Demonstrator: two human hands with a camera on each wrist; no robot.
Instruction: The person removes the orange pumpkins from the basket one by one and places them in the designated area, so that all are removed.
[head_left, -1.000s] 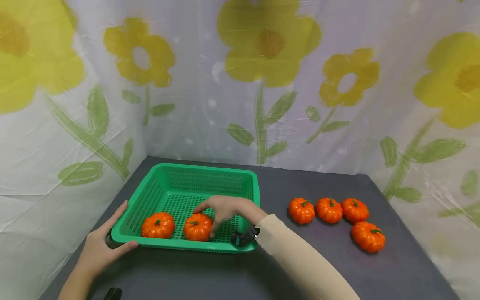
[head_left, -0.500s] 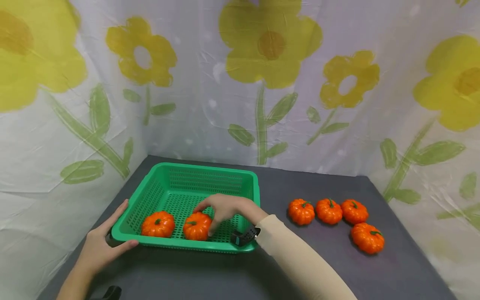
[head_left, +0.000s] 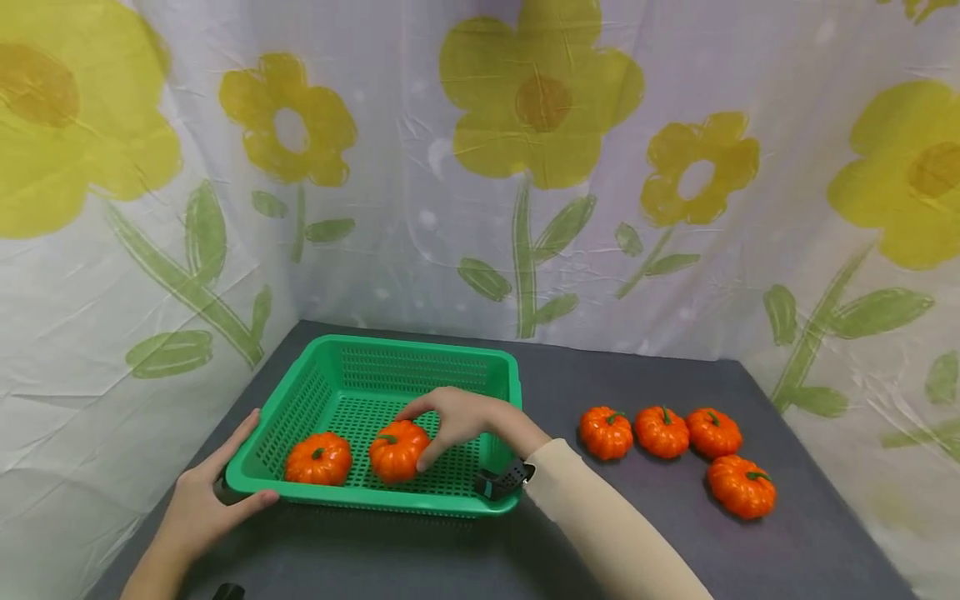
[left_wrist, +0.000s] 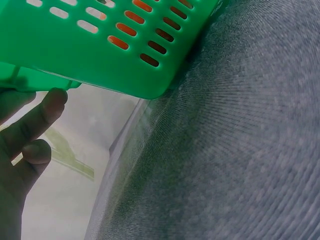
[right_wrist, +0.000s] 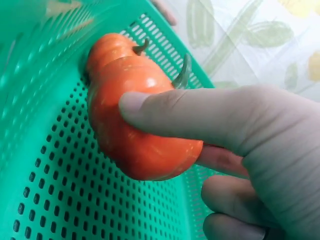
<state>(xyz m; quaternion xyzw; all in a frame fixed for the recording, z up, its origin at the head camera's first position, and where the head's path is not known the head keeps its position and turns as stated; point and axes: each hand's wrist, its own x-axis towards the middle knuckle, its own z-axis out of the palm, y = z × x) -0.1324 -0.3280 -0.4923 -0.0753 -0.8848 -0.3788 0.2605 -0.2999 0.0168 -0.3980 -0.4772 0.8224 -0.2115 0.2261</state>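
In the head view, a green plastic basket [head_left: 420,343] with slotted walls stands on the dark tabletop. My left hand [head_left: 198,504] holds its near left corner, thumb at the front rim and fingers along the left side. Over the basket's inside, my right hand [head_left: 457,417] grips a small orange pumpkin [head_left: 395,454] with a green stem. The right wrist view shows the thumb across this pumpkin [right_wrist: 140,155], which appears slightly above the perforated floor. Another pumpkin [head_left: 318,460] sits in the basket's near left part. Fingertips [left_wrist: 52,102] reach the rim's underside in the left wrist view.
Several more orange pumpkins stand on the table right of the basket, including one pumpkin [head_left: 741,487] nearest the front. A pale curtain [head_left: 405,208] painted with yellow flowers surrounds the dark table [head_left: 360,558]. A black object [head_left: 228,592] shows at the bottom edge.
The gripped pumpkin has risen slightly from the basket floor and tilted in my right hand. My left hand stays at the basket corner. The head view has shifted slightly.
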